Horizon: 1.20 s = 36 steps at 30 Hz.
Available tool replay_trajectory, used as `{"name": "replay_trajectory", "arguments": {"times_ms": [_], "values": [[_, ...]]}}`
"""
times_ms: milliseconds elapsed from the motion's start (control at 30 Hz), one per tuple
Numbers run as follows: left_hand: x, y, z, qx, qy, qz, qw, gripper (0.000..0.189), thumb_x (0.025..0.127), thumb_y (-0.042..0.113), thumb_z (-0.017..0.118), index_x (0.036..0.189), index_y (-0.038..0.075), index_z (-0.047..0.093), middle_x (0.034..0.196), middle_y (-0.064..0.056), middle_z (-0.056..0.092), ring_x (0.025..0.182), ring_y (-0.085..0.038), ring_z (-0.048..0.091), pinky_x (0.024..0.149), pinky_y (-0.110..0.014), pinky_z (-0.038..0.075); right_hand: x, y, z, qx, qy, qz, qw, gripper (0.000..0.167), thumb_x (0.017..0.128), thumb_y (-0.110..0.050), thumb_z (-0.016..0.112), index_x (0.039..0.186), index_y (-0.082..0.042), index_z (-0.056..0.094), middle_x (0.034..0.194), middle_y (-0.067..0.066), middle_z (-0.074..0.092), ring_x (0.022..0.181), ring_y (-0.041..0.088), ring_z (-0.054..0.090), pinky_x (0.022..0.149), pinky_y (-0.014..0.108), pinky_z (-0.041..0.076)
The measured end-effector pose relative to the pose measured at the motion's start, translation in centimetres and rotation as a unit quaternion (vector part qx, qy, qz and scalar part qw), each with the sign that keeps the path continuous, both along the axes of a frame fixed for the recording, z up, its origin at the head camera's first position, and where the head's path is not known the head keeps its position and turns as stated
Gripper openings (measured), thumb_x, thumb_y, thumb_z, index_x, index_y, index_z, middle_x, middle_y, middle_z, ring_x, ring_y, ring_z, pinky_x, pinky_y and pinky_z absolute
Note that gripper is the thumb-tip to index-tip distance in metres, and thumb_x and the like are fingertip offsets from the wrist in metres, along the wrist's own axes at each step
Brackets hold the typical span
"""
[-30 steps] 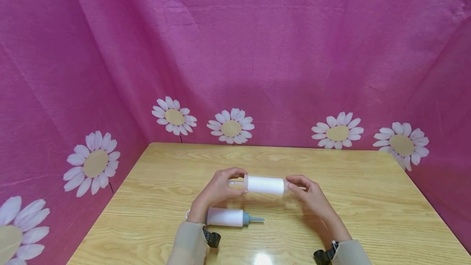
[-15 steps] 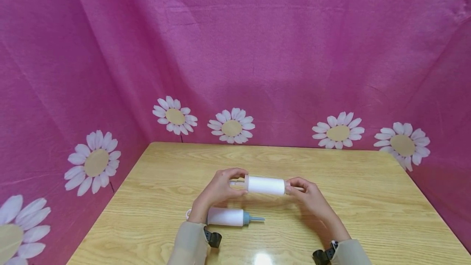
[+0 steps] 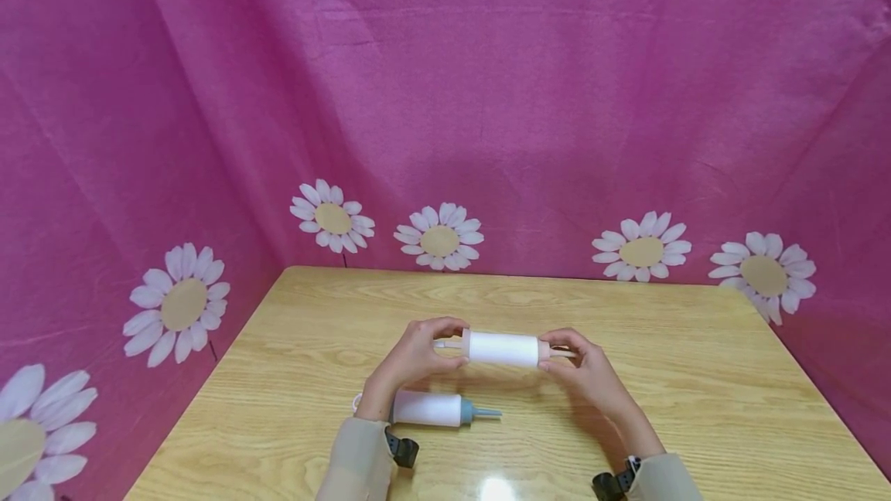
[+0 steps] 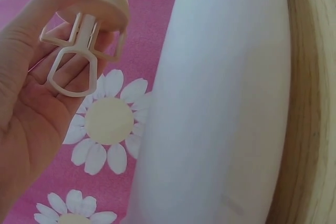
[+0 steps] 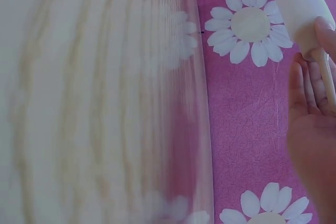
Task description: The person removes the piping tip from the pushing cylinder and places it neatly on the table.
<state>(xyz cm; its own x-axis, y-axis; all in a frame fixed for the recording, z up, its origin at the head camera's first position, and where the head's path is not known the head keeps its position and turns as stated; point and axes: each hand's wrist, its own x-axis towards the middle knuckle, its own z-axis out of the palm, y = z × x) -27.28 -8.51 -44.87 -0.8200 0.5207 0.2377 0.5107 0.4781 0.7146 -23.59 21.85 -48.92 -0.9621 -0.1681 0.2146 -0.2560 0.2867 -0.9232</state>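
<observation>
A white syringe (image 3: 503, 349) with pale beige ends is held level above the table, between both hands. My left hand (image 3: 416, 350) grips its left end cap between thumb and fingers. In the left wrist view, the ring handle (image 4: 73, 72) and two side finger loops stick out from that cap, over the palm. At the other end, my right hand (image 3: 583, 368) holds the cap by the narrow nozzle (image 5: 325, 77), thumb on one side and fingers on the other. A second white syringe (image 3: 428, 410) with a blue-grey cap and nozzle lies below, partly hidden by the left wrist.
The wooden table (image 3: 696, 377) extends around the hands. A pink cloth (image 3: 529, 99) printed with daisies and lettering hangs behind and at the sides. The second syringe's white body fills much of the left wrist view.
My right hand's fingers and thumb have shifted around the nozzle-end cap, spreading a little, and more of the cap shows now. The left hand and the lying syringe stay put.
</observation>
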Motion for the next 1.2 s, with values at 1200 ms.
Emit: {"name": "replay_trajectory", "arguments": {"times_ms": [1200], "values": [[0.43, -0.46, 0.24, 0.013, -0.007, 0.004, 0.9999, 0.048, 0.081, 0.023, 0.080, 0.126, 0.016, 0.064, 0.125, -0.003, 0.068, 0.118, -0.025, 0.064, 0.103, -0.045, 0.051, -0.06, 0.00, 0.40, -0.023, -0.018, -0.025, 0.9993, 0.038, 0.098, -0.023, 0.060, 0.127, 0.002, 0.057, 0.121, -0.001, 0.064, 0.102, -0.005, 0.060, 0.090, 0.019, 0.053]]}}
